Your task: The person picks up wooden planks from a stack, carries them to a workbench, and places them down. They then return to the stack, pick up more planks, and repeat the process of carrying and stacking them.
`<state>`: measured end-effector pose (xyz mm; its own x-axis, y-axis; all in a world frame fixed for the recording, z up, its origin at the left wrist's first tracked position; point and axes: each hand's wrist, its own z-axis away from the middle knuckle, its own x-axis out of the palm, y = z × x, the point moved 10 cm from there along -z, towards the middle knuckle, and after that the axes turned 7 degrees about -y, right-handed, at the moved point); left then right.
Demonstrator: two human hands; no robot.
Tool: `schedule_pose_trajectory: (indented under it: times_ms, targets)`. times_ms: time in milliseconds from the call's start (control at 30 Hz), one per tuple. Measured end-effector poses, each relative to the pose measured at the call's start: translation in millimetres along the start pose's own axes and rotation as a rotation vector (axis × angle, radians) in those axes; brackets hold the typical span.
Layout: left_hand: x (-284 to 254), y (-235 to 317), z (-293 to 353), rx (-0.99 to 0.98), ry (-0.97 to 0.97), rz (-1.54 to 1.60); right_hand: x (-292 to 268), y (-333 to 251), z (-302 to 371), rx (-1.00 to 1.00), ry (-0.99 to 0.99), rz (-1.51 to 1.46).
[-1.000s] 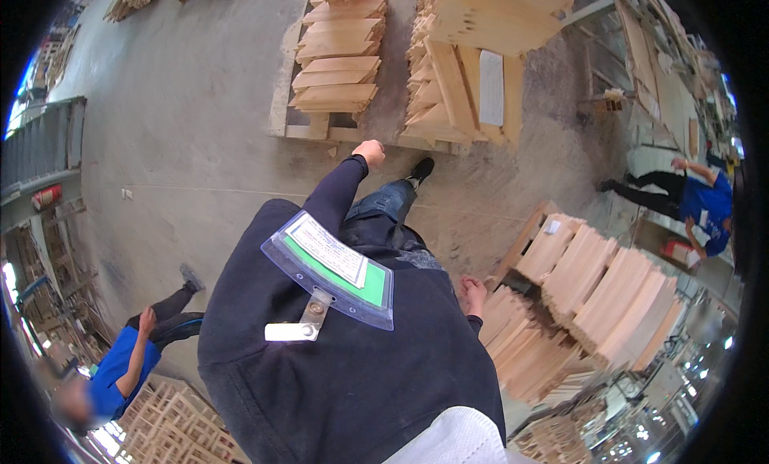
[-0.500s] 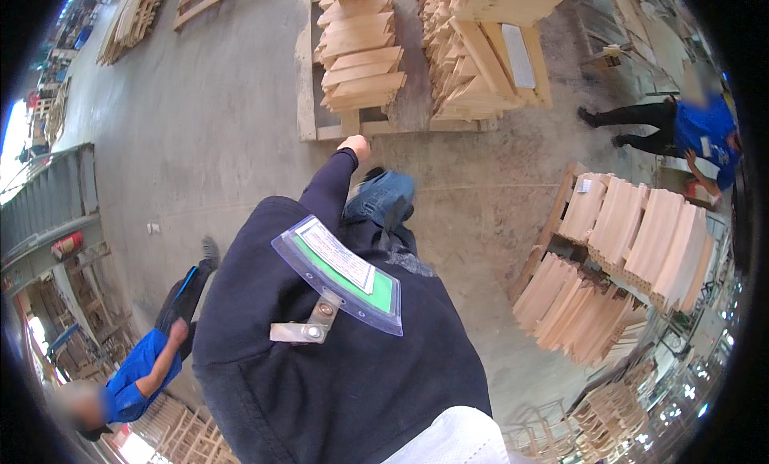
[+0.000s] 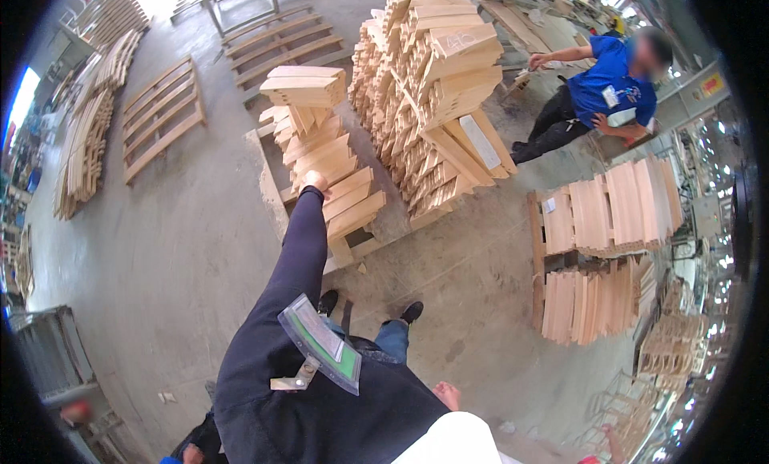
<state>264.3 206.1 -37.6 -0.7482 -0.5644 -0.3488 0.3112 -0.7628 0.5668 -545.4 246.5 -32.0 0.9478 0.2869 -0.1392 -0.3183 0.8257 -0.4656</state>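
My left hand [image 3: 315,181] reaches forward at the end of a dark sleeve and rests on a stack of light wooden pieces [image 3: 320,156]. Its fingers are too small and partly hidden to show whether they grip a piece. The stack stands on a wooden pallet [image 3: 268,184], with a small bundle of blocks [image 3: 300,88] raised at its far end. Close to my right side, my right hand [image 3: 446,394] hangs low with its fingers curled in, and nothing shows in it. A taller pile of cut wood [image 3: 432,72] rises just right of the stack.
A co-worker in a blue shirt [image 3: 613,80] stands at the far right. Stacked boards [image 3: 605,212] are to the right, and bare pallets [image 3: 164,116] lie at the far left. Another person's hand [image 3: 192,454] shows at the lower left edge.
I have come nearer to the wood stacks. My left hand has gone from the pallet's near edge to on top of the left stack. My right hand has come into view.
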Motion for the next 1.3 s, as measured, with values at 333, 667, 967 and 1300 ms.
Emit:
schedule_pose_trajectory:
  times_ms: [333, 667, 967, 1300]
  targets:
    - [29, 185, 0, 0.804, 0.141, -0.627, 57, 44, 64, 0.013, 0.025, 0.2]
    - [74, 128, 36, 0.406, -0.036, -0.624, 83, 70, 126, -0.034, 0.033, 0.092]
    - [6, 18, -21, 0.277, 0.026, -0.991, 84, 69, 129, 0.008, 0.024, 0.153]
    - [18, 41, -15, 0.413, -0.111, -1.28, 98, 60, 129, 0.012, -0.002, 0.205]
